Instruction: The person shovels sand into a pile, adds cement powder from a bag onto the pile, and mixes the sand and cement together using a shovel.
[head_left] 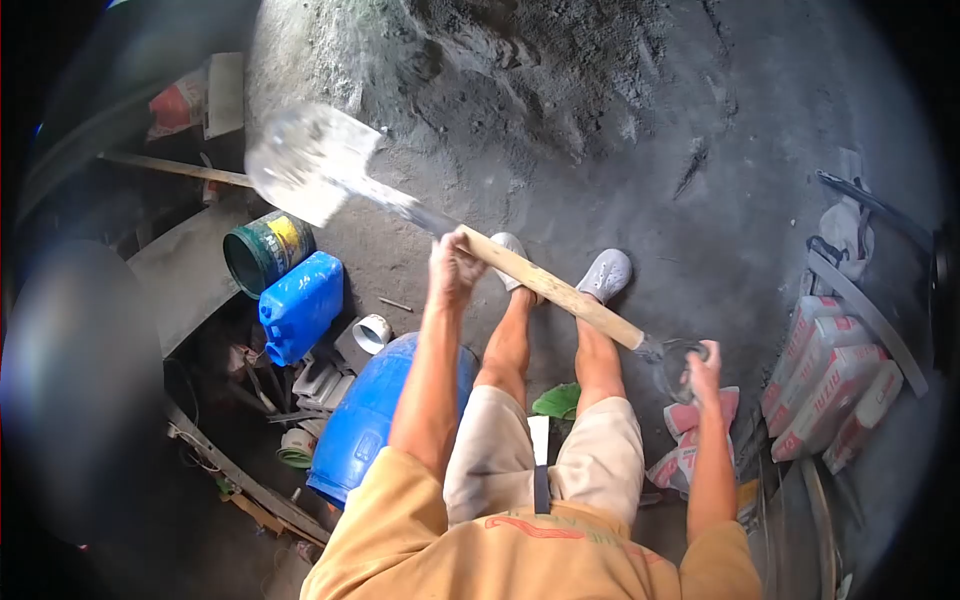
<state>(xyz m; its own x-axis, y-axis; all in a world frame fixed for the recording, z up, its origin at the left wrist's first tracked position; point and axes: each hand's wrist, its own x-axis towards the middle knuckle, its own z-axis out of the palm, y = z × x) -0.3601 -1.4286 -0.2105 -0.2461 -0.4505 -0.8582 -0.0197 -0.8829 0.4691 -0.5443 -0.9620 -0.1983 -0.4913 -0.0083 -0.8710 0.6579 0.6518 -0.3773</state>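
Observation:
A shovel (pixel 550 282) with a wooden shaft slants across the view in front of my legs. My left hand (pixel 455 267) is wrapped round the shaft near its metal socket. At the other end, my right hand (pixel 703 370) grips the dark handle. The shovel's pale metal blade (pixel 310 160) points to the upper left and is smeared by motion, so I cannot tell whether it carries anything. Beyond it lies a heap of grey sandy material (pixel 500 70) on the grey floor.
On the left stand a dark green bucket (pixel 262 255), a blue jerrycan (pixel 303 308) and a large blue barrel (pixel 365 425). Filled bags (pixel 825 385) are stacked at the right. An emptied-looking bag (pixel 690 440) lies near my right leg. Another wooden pole (pixel 175 168) lies at the upper left.

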